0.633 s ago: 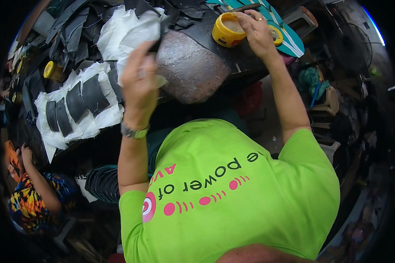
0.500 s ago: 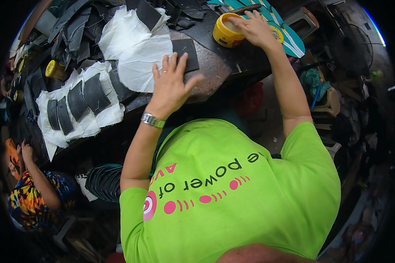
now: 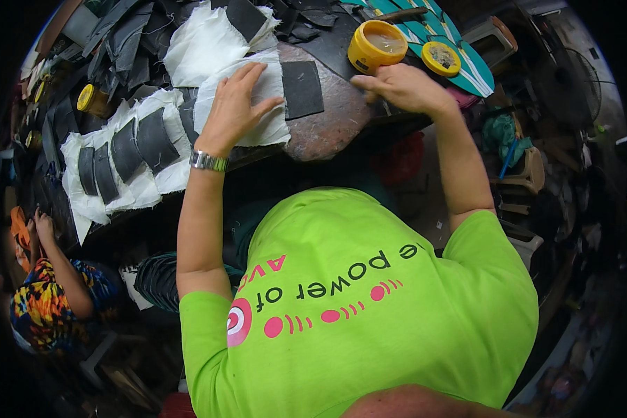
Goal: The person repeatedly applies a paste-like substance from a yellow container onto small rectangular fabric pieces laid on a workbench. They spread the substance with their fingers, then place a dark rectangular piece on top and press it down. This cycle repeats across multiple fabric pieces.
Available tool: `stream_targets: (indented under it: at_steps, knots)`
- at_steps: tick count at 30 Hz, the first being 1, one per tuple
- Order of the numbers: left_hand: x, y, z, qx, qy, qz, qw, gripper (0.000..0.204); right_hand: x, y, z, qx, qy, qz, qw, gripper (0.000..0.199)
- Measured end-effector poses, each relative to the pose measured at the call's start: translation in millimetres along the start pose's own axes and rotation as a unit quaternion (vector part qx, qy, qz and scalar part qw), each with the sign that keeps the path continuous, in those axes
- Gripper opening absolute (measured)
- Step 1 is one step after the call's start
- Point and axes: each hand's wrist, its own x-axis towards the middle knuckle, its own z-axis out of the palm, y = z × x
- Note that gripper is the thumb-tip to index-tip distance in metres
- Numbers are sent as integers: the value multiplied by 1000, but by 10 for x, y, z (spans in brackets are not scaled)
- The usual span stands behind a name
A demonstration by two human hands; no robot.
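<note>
A white, frayed-edged cloth sheet (image 3: pixel 268 76) lies at upper centre, with a dark, square-cornered, rubber-like piece (image 3: pixel 303 89) at its right edge. The left hand (image 3: pixel 233 111) rests flat on the cloth, fingers extended, gripping nothing: probably a smoothing step. The next move calls for keeping the fabric unwrinkled. The right hand (image 3: pixel 407 90) is just below a round yellow plastic tub (image 3: pixel 364 56), upper right; whether it grips anything, I cannot tell.

The room is dimly lit and falls into deep shadow beyond the dark tabletop (image 3: pixel 333 52), with a patch of greyish floor (image 3: pixel 425 198) below it, a beige plastic chair (image 3: pixel 534 171) and a pale seat (image 3: pixel 491 40) to the right, and a round-caged fan (image 3: pixel 582 85) farther out.
</note>
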Motion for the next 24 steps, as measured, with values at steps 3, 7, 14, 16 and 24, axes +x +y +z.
stream_targets:
  at_steps: [3,7,14,16,24]
  knots:
    - [71,-78,77,84,-18,-5,996,88,295,-243,280,271,105,-141,946,50]
    - [63,-76,112,129,-43,-26,990,98,853,-467,651,178,242,-159,941,53]
    - [24,-61,108,120,-31,-53,991,101,1298,-571,821,-53,211,-31,976,72]
    - [-7,-84,121,154,-19,-41,987,92,1314,-537,844,-68,214,-40,974,72]
    - [41,-317,137,57,-11,-51,997,41,1099,-364,811,-36,175,-149,973,48]
